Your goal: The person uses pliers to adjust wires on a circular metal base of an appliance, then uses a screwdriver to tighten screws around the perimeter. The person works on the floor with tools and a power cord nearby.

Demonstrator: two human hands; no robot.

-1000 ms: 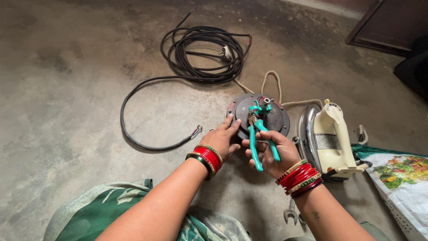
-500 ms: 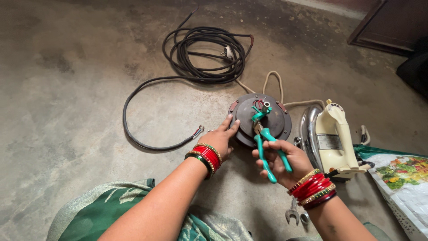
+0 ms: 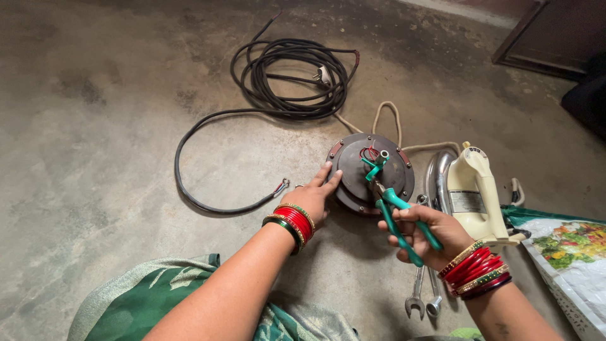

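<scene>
- I see the right hand [image 3: 426, 233] clamped on green pliers [image 3: 396, 213]; long axis points up-left to the motor disc [image 3: 369, 173] hub.
- Left hand [image 3: 312, 199] nearer the disc rim, fingers spread flat on it.

The round metal motor housing [image 3: 371, 173] is dark grey-brown with rusty-red edges, and red wires show at its centre. The long-handled pliers [image 3: 398, 218] have teal-green grips. The coiled rubber cable [image 3: 287, 69] is black, with red and blue cores at its bare end. The old electric iron [image 3: 470, 189] is cream over shiny chrome. Bangles are red, gold and green. The concrete floor [image 3: 95, 126] is mottled grey.
</scene>
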